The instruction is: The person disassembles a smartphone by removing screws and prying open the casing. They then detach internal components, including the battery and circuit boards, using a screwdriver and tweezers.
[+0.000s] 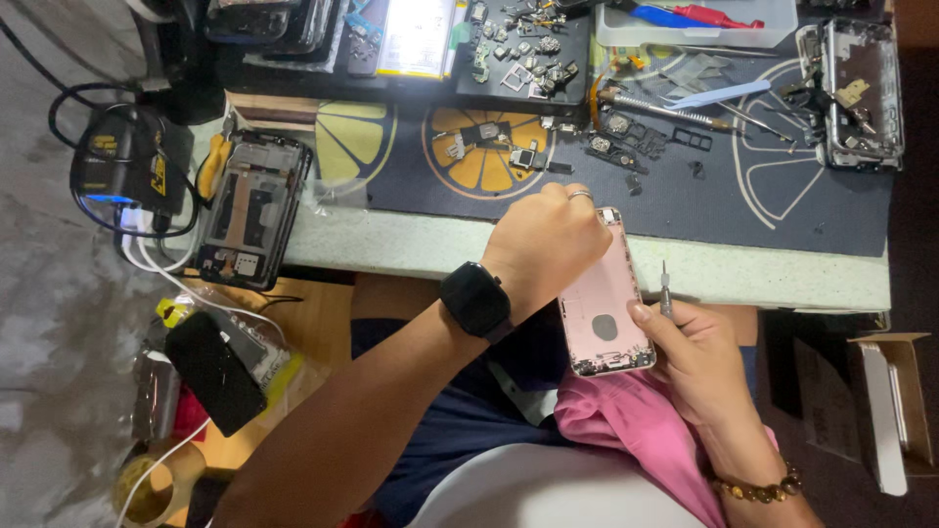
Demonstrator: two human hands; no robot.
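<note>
Both hands gripped one pink phone shell [603, 311]; the right hand [696, 357] also held a screwdriver [665, 290]. The left hand [544, 246] covered its far-left edge. Two more opened phones [252, 207] lay on the desk [411, 244].

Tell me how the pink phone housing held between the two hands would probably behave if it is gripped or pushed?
The pink phone housing looks like a thin, stiff shell, so it probably stays flat rather than flopping. Its smooth, glossy back may be slippery; the left hand and right hand both steady it. Stripped of parts, it is likely light and could bend if squeezed hard.
</note>
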